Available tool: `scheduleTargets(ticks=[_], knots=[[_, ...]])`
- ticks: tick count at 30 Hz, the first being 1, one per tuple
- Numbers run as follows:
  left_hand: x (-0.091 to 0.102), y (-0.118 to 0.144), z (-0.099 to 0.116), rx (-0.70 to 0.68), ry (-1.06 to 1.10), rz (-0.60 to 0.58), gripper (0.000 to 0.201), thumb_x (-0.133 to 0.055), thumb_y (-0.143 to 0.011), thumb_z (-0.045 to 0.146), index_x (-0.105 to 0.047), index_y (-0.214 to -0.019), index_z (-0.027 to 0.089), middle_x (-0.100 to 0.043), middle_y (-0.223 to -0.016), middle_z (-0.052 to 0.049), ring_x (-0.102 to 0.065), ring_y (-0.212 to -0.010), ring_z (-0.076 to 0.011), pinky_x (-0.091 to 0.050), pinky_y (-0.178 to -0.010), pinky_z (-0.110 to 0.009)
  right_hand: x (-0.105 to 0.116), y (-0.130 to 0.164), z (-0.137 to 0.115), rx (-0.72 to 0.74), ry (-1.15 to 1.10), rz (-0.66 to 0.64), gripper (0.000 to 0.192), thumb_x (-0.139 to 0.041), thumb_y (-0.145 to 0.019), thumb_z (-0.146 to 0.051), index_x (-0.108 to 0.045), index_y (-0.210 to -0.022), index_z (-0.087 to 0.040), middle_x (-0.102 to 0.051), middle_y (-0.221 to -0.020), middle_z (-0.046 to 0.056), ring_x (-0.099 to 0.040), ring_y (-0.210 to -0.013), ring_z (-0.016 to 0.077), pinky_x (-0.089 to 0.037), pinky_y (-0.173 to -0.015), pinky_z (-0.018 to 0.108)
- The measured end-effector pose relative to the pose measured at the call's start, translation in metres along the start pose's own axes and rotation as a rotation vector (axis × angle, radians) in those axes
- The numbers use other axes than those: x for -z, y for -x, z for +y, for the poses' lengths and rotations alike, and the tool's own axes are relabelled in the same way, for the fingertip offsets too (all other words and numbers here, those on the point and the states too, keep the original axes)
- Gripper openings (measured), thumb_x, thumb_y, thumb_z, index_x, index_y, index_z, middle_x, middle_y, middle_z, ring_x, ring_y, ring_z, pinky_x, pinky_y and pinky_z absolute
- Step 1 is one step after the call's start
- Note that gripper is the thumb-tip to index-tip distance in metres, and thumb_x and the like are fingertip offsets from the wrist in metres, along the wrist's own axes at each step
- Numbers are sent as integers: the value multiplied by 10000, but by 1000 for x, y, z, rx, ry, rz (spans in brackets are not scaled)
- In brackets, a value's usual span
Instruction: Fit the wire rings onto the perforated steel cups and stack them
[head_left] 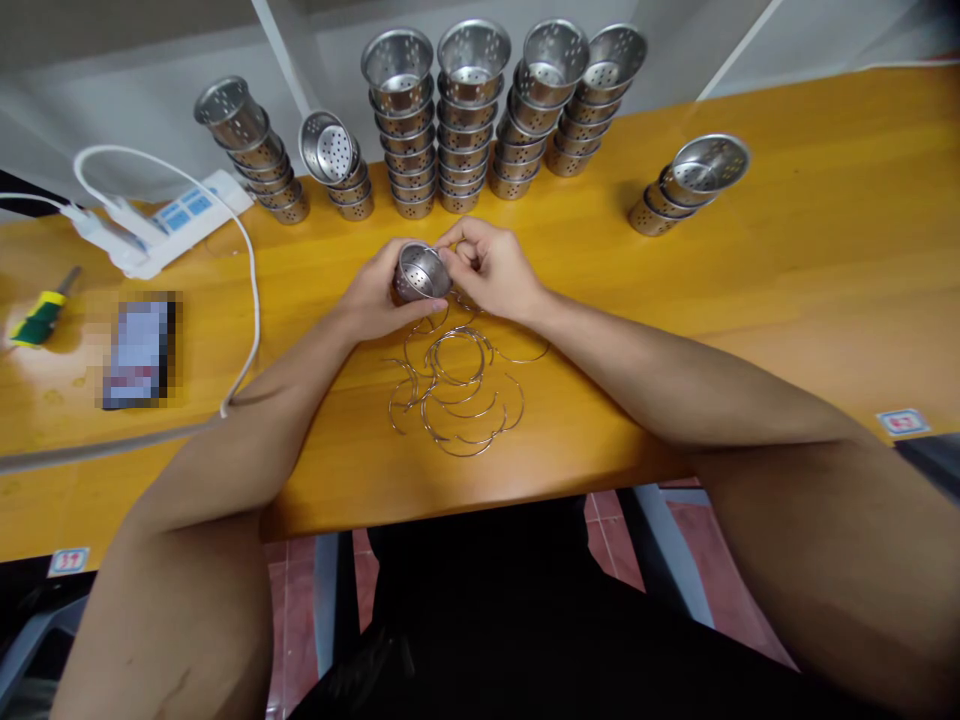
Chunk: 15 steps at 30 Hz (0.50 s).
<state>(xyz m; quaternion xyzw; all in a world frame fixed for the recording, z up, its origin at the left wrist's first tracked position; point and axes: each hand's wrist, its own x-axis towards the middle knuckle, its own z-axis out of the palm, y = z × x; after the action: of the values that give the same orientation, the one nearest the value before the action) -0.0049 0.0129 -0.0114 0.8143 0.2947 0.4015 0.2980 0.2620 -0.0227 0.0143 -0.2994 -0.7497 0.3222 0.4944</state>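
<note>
Head view: both hands meet at a small metal cup

Both arms reach forward over the wooden table (795, 270), forearms slanting inward from either side so that the hands come together near the middle. The left hand (375, 298) curves around the perforated cup (421, 274), partly closed, thumb along the near side and fingers behind, holding it tilted with its mouth toward the camera. The right hand (496, 268) is bent at the wrist, fingers curled, with thumb and forefinger brought to the right side of the cup's rim; whether they pinch the rim or a wire there is too small to tell. Cup and hands are above the tabletop, just beyond a loose tangle of curved wires (459, 360). Farther back stand stacks of similar cups (405, 125).
</note>
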Motion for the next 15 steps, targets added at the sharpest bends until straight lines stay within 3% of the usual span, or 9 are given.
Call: scheduleTargets(ticks=[10,15], knots=[[0,2,8,3,-87,-27,1191,-1081,-732,1066,-747,-1519,237,-823,-1357,-151,-853,-1250,-435,-719,-1131,-597,3,0,-2,-6,42,-15,338,-773,-1248,-571,-721,-1139,-256,-508,-694,-76,-444,-637,176,-398,-651,374],[-4,3,10,-5,-91,-35,1228,-1054,-728,1092,-716,-1558,253,-811,-1357,-136,-851,-1233,-421,-729,-1101,-585,0,0,1,-15,38,-3,314,-781,-1244,-562,-709,-1216,-258,-451,-665,-107,-402,-606,166,-387,-643,355]])
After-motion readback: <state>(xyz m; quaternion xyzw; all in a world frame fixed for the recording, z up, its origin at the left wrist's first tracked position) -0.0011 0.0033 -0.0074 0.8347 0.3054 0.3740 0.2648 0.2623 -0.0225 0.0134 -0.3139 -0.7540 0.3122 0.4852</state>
